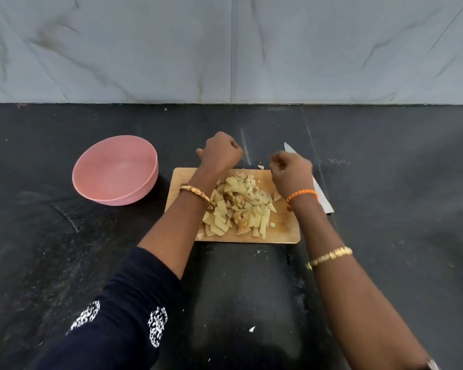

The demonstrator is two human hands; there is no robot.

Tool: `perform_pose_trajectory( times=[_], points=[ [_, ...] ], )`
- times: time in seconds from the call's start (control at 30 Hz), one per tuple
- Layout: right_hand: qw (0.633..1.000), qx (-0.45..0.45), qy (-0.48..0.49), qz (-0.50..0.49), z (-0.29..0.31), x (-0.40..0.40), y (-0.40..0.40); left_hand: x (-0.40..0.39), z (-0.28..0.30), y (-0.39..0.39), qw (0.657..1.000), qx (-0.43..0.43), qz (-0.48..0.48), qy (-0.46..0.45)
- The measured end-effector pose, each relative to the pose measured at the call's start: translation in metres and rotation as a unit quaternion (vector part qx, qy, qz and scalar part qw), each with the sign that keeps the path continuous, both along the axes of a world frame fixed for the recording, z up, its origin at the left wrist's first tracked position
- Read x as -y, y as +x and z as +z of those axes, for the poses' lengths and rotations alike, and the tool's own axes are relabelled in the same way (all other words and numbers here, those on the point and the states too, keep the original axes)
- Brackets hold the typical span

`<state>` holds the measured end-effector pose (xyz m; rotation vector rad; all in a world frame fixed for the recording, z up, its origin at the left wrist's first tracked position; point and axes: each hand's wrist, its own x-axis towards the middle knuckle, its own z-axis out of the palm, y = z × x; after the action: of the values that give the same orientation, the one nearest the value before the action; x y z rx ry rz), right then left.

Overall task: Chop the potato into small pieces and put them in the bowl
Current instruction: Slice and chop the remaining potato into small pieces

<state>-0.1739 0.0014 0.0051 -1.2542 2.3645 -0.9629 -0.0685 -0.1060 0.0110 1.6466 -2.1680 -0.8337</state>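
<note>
Nearest the lens, a dark navy sleeve with white printed patches (123,316) is reaching in from about seven o'clock, covering the left forearm up to a thin beaded bracelet.

Going left to right: a round pink plastic bowl (115,169) is sitting on the dark speckled stone counter (38,236) at about ten o'clock from the wooden rectangular cutting board (284,231), just beside its far left corner. No potato is showing inside the bowl.

The left hand (219,153) is hovering over the board's far edge, at about eleven o'clock from the pile. Its fingers are curled under in a loose fist; whether anything is inside, I cannot tell.

A heap of small pale yellow potato pieces (238,206) is lying across the middle of the board, some bits browned. One stray piece is resting just off the far edge.

The right hand (292,172) is hanging at about one o'clock from the pile, fingers bunched and pointing down, slightly blurred. It may be pinching a scrap, but I cannot tell.

A steel-bladed kitchen knife (321,193) is lying on the counter just beside the board's right edge, partly hidden by the right wrist, gripped by no hand.

Chopping looks finished, judging by the heap and the idle knife. Moving the pieces into the bowl is what appears to be left.
</note>
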Motion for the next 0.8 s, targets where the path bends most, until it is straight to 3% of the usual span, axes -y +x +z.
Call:
perform_pose_trajectory(
  times=[0.17,0.4,0.63,0.8],
  points=[
    [0.986,-0.050,0.158,0.016,-0.004,0.063,-0.005,-0.013,-0.008,0.040,0.996,-0.082,0.029,-0.029],
    [0.957,-0.104,0.270,0.027,0.015,0.079,0.003,-0.036,-0.019,0.086,0.953,-0.260,0.146,-0.049],
    [0.944,-0.118,0.307,0.022,0.015,0.079,0.008,-0.059,-0.030,0.103,0.930,-0.296,0.206,-0.076],
    [0.943,-0.137,0.300,0.044,0.022,0.080,0.013,-0.073,-0.038,0.099,0.935,-0.293,0.186,-0.069]
  ],
)
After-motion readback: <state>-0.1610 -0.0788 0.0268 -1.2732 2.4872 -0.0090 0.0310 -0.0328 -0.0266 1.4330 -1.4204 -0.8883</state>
